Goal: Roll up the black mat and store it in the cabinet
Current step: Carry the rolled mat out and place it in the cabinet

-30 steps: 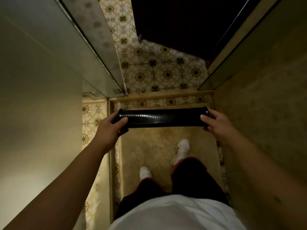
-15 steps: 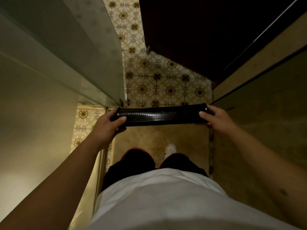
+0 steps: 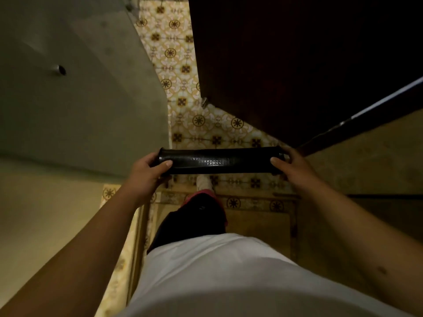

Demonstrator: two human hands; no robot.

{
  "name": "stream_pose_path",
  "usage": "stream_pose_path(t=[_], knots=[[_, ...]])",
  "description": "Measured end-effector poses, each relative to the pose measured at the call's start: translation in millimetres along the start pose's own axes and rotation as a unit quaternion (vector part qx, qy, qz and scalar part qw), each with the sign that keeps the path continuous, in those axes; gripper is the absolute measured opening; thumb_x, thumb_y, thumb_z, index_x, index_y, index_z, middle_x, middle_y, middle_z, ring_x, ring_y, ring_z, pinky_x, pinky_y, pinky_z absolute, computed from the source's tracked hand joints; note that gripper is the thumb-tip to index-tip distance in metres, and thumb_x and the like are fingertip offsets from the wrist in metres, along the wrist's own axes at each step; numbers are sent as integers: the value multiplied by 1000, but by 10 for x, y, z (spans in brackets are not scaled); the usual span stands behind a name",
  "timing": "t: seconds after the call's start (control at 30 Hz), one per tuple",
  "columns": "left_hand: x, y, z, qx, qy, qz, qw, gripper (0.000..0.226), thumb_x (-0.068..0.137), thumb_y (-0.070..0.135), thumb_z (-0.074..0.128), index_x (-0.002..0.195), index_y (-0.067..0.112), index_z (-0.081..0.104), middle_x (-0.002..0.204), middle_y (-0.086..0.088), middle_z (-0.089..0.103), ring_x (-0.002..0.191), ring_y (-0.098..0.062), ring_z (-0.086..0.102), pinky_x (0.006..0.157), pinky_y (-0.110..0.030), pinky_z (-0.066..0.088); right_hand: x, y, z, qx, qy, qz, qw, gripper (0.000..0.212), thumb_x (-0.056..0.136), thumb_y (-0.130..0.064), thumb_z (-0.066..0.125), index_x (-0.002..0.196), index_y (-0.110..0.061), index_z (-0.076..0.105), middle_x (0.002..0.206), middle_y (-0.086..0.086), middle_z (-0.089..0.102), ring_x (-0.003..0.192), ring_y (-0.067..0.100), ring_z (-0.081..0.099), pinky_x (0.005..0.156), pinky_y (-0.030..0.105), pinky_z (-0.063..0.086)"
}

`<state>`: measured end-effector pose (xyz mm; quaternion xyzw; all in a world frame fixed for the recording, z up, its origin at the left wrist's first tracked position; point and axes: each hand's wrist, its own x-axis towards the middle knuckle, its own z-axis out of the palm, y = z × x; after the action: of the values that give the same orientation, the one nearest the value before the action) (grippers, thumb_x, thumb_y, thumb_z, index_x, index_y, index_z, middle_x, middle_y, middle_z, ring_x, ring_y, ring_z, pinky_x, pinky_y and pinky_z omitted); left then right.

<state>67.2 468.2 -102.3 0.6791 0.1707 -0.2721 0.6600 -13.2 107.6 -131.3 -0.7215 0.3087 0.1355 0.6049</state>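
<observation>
My left hand (image 3: 146, 170) and right hand (image 3: 291, 167) each grip an end of the rolled mat (image 3: 219, 160); it hides part of my shoe (image 3: 203, 183) on the tiled floor (image 3: 174, 53).

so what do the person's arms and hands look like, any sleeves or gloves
Both arms are bare up to the frame edge: no sleeves, gloves, watch or rings visible on the left hand or right hand. The right forearm has a small dark mark. Fingernails are short.
</observation>
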Motion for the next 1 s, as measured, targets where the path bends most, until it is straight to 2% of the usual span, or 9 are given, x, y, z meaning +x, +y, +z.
stream_pose_path(t=[0.2,0.33,0.43,0.5,0.6,0.67,0.73,0.87,1.0], knots=[[1005,709,-56,-13,-12,-4,1000,17,91,9,56,97,21,67,89,6,68,79,-10,62,63,-25,49,746,-744,171,53,46,22,997,36,86,-28,67,118,-27,51,108,-2,63,85,13,66,64,29,55],[1490,1130,-113,-28,-21,-20,999,28,92,12,56,118,22,61,96,4,66,81,-11,60,69,-27,46,1157,-1171,224,64,59,27,996,36,83,-32,70,115,-28,53,105,-6,62,87,10,65,65,27,52],[1772,1401,-67,-24,-22,-14,999,28,93,13,54,119,22,59,94,5,64,79,-10,57,67,-26,43,1438,-1406,253,90,79,30,992,35,81,-32,72,110,-29,52,105,-5,62,89,12,65,68,31,52],[1921,1537,-22,-26,-15,-9,999,29,93,12,55,121,19,59,91,4,63,75,-10,55,65,-27,41,1630,-1555,256,117,95,37,988,32,81,-30,72,105,-28,52,105,-1,62,87,15,65,62,30,53],[2166,1709,47,-40,-23,2,999,26,93,11,55,116,19,64,85,7,67,69,-7,59,59,-24,44,1945,-1774,207,137,106,52,983,25,82,-30,71,97,-26,51,100,7,62,65,9,66,45,21,47],[2381,1830,100,-50,-35,15,998,23,93,10,55,112,19,65,82,10,69,68,-4,62,54,-22,47,2188,-1888,174,147,94,55,983,22,84,-29,70,96,-24,53,98,8,62,64,13,63,45,22,46],[2639,1946,169,-35,-25,19,999,27,93,13,56,120,17,62,86,10,69,71,-4,63,57,-24,47,2452,-2016,153,165,94,57,980,18,85,-26,69,94,-20,54,92,6,62,66,15,58,47,24,44],[3287,2257,471,-36,-6,15,999,38,94,16,57,132,17,54,107,1,65,92,-15,63,69,-30,48,3187,-2450,-12,206,143,45,967,19,85,-20,69,91,-15,51,84,4,57,62,12,54,41,19,40],[3912,2726,725,-64,-5,27,998,45,94,12,55,138,15,48,122,-7,60,104,-22,60,77,-32,48,3673,-2683,-125,197,160,70,965,42,84,-20,70,118,-8,47,94,6,57,63,10,52,42,18,39]])
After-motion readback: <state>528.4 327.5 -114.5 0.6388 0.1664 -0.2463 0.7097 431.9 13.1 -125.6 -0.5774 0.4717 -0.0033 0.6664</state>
